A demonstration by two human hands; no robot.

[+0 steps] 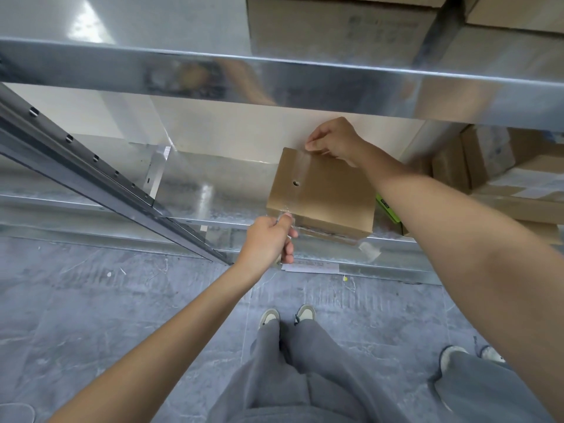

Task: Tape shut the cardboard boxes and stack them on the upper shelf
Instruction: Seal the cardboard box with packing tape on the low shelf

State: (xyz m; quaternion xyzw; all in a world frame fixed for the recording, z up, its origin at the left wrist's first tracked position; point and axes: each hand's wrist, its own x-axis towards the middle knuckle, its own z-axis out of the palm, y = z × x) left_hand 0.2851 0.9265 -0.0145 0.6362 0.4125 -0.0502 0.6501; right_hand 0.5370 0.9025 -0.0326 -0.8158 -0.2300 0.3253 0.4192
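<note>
Box [323, 193] sits flat on the low metal shelf [213, 206], near its front edge, with a small hole in its top. A strip of clear tape [300, 166] runs across the top from the far edge to the near edge, so its long way points from one hand to the other. The right hand [334, 141] is at the far edge and pinches the tape end there with curled fingers. The left hand [270, 241] is at the near edge, closer to the person, and grips the tape there. I think the tape next gets pressed down flat. The upper shelf [274, 77] is right above, with more boxes [338, 29] on it. Other boxes [518, 184] and a green thing [387, 209] lie to the right. A loose bit of tape [369, 250] hangs off the front.
</note>
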